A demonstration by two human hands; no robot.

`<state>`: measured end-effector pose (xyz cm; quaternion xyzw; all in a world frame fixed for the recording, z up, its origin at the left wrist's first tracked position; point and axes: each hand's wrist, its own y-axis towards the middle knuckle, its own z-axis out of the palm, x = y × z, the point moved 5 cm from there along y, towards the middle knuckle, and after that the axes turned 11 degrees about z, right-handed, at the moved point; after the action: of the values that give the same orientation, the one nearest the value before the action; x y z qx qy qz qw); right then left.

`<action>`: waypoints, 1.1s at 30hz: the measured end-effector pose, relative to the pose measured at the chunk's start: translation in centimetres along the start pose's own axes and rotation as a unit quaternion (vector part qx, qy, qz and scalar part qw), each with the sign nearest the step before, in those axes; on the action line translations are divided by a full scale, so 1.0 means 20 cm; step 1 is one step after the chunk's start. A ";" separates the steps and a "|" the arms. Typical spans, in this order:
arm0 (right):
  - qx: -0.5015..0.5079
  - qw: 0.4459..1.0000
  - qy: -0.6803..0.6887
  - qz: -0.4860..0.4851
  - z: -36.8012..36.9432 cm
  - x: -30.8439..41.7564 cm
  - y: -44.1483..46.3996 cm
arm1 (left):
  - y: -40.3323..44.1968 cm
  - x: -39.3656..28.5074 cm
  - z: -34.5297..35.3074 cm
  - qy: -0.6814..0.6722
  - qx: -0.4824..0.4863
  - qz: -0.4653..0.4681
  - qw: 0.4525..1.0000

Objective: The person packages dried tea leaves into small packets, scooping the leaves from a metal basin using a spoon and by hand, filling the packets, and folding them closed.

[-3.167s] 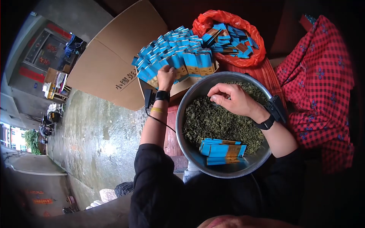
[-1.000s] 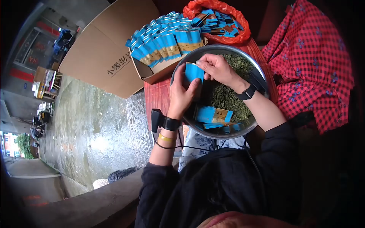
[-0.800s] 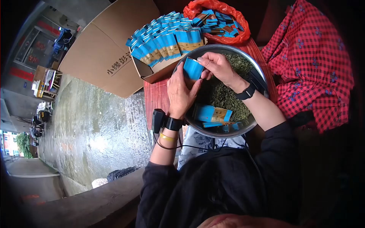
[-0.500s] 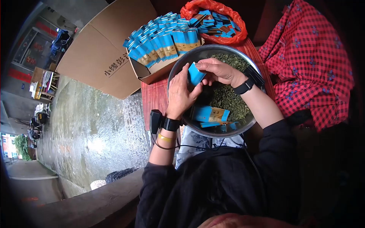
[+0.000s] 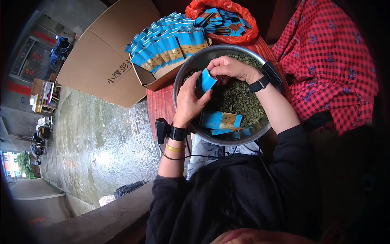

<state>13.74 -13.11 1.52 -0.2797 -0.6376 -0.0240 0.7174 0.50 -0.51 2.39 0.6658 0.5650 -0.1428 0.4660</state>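
Above the left part of a metal bowl [image 5: 266, 129], my left hand [image 5: 190, 99] holds a blue packet [image 5: 207, 81] between thumb and fingers. My right hand [image 5: 232, 70] is closed at the packet's top edge, thumb and finger pinched; whether it grips the packet or something small is hidden. Dried green leaves [image 5: 243, 99] fill much of the bowl. Several blue and gold packets [image 5: 221, 120] lie on the leaves along the bowl's near side. Beyond the bowl, an open cardboard box [image 5: 159, 82] holds many upright blue and gold packets [image 5: 162, 44].
A red plastic bag [image 5: 248, 38] with many flat blue packets lies behind the bowl. A tall cardboard flap [image 5: 95, 61] rises at the left of the box. The red table [image 5: 158, 105] carries these. Red checked cloth [image 5: 329, 69] hangs at the right. A thin cable crosses my left wrist.
My left hand has come from the box to the bowl and now holds a blue packet. My right hand has moved to the packet's top. Lately the packet has tilted, and the view has shifted slightly.
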 end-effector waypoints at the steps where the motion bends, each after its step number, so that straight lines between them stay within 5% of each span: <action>1: -0.005 0.999 -0.047 0.003 0.00 0.01 0.00 | 0.00 -0.02 0.01 0.028 0.021 0.032 0.999; 5: 0.011 0.993 -0.101 0.063 0.04 -0.05 0.02 | 0.01 -0.05 0.01 0.067 0.051 0.073 0.994; 12: -0.016 0.981 -0.192 0.001 0.04 -0.08 0.07 | 0.01 -0.07 0.04 0.094 0.070 0.096 0.988; 21: -0.026 0.977 -0.206 0.037 0.02 -0.08 0.07 | 0.00 -0.06 0.02 0.045 0.039 0.078 0.995; 28: -0.069 0.992 -0.106 -0.021 -0.09 0.01 0.00 | 0.00 -0.02 -0.01 -0.028 -0.020 0.010 0.999; 31: -0.132 0.973 -0.168 -0.084 -0.13 0.00 0.03 | 0.00 0.00 -0.01 -0.016 -0.037 0.011 0.999; 33: -0.302 0.813 -0.497 -0.028 -0.14 -0.02 -0.03 | 0.00 -0.01 -0.02 -0.015 -0.046 0.019 0.999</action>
<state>15.89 -14.91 1.39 -0.4381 -0.8755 -0.0930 0.1814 0.36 -0.37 2.80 0.6519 0.5514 -0.1175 0.5071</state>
